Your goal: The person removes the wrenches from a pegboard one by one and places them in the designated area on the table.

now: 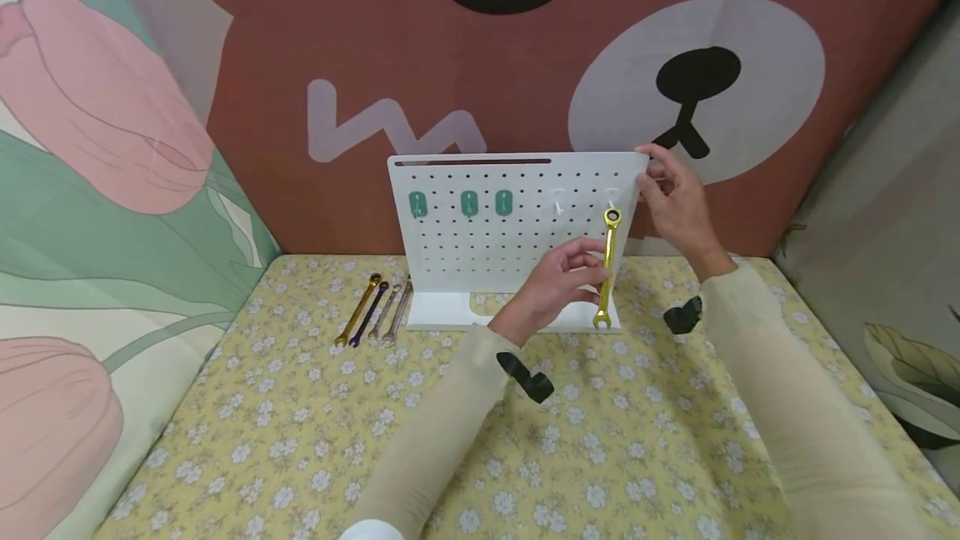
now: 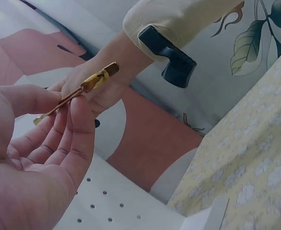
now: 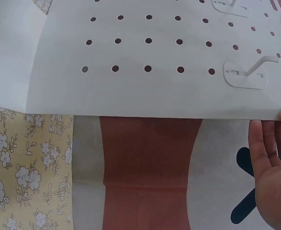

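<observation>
My left hand (image 1: 551, 280) pinches a gold combination wrench (image 1: 607, 265) between thumb and fingers. The wrench stands nearly upright in front of a white pegboard (image 1: 585, 163), ring end up and open end down. Its ring overlaps the rightmost white hook (image 1: 611, 194) in the head view. In the right wrist view, that hook (image 3: 255, 72) sticks out from the board with nothing hanging on it. My right hand (image 1: 678, 211) holds the board's upper right edge, thumb on the front and fingers behind.
Another white hook (image 1: 558, 205) sits left of the first. Several green hooks (image 1: 469, 203) line the board's upper left. On the flowered tablecloth (image 1: 300, 407), a gold wrench (image 1: 358, 309), a purple wrench (image 1: 369, 315) and silver wrenches (image 1: 385, 313) lie side by side left of the board.
</observation>
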`<state>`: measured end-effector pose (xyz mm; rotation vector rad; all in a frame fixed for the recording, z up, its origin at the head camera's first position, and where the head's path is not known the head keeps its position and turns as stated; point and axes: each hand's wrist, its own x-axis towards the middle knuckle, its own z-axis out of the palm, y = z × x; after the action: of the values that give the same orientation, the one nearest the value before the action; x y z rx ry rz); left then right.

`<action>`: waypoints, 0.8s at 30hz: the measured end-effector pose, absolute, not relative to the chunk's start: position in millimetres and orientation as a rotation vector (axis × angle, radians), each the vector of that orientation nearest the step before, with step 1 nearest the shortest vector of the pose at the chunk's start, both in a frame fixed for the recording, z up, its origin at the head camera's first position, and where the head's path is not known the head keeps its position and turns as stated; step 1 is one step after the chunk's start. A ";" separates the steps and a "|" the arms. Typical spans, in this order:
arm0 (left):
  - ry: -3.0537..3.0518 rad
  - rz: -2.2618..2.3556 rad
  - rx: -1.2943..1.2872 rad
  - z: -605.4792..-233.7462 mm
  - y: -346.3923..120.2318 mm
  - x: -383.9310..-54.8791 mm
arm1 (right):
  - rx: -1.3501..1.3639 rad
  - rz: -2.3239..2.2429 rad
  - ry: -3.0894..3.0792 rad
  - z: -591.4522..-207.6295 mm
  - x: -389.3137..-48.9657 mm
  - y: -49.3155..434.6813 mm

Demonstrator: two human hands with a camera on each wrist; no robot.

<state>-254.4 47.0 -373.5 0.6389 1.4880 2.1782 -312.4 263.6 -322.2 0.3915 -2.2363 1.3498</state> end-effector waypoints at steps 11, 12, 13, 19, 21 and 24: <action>1.655 2.095 0.547 -391.5 5.6 -252.4 | 0.392 1.347 -2.288 -324.3 -315.0 261.4; 1.664 2.089 0.550 -393.2 1.4 -251.7 | 0.389 1.348 -2.289 -324.3 -315.3 262.2; 1.677 2.083 0.553 -395.1 -3.0 -250.9 | 0.384 1.346 -2.290 -324.5 -315.5 263.2; 1.795 2.065 0.528 -403.9 -35.2 -245.3 | 0.360 1.328 -2.307 -324.6 -318.9 265.6; 1.816 2.067 0.497 -406.6 -46.8 -243.0 | 0.349 1.325 -2.313 -324.8 -319.0 265.5; 1.823 2.078 0.460 -409.7 -64.7 -239.4 | 0.347 1.324 -2.304 -325.2 -319.1 265.8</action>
<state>-239.4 -64.7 -409.7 0.4601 1.8232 2.0784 -319.1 265.8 -325.2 0.3473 -2.3041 1.3244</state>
